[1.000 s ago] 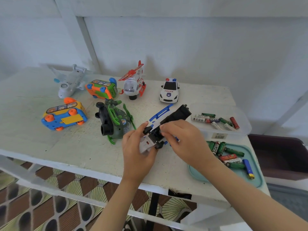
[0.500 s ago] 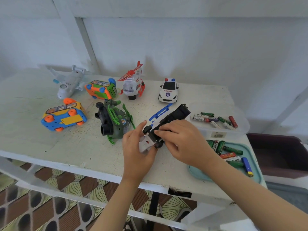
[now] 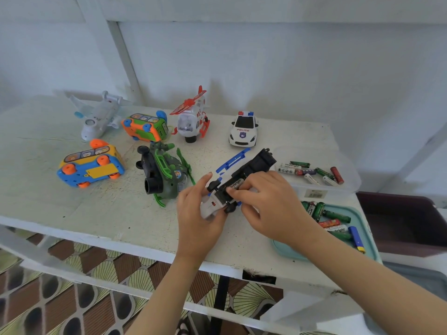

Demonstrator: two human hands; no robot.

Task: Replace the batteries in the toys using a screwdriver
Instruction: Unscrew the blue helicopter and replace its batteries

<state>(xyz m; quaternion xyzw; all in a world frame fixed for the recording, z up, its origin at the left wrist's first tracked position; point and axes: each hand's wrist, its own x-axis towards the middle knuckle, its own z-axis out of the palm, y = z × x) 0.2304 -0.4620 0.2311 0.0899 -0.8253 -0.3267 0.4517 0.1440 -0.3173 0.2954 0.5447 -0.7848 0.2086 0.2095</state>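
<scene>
A black, white and blue toy (image 3: 251, 168) lies underside up near the table's front edge. My left hand (image 3: 197, 209) grips its white end from the left. My right hand (image 3: 268, 204) presses a white battery (image 3: 235, 184) with its fingertips into the toy's open underside. A clear tray (image 3: 348, 187) with several batteries (image 3: 312, 171) sits to the right. In front of it a teal tray (image 3: 367, 228) holds several more batteries (image 3: 331, 218). No screwdriver is visible.
Other toys stand on the white table (image 3: 72, 213): a green helicopter (image 3: 164, 172), a blue and yellow bus (image 3: 90, 166), an orange and green bus (image 3: 145, 126), a white plane (image 3: 99, 116), a red and white helicopter (image 3: 192, 119), a police car (image 3: 244, 129). A dark bin (image 3: 406, 226) is at right.
The fingertips of my right hand have shifted a little along the toy, and the white battery's label now shows. My left hand keeps its hold on the toy.
</scene>
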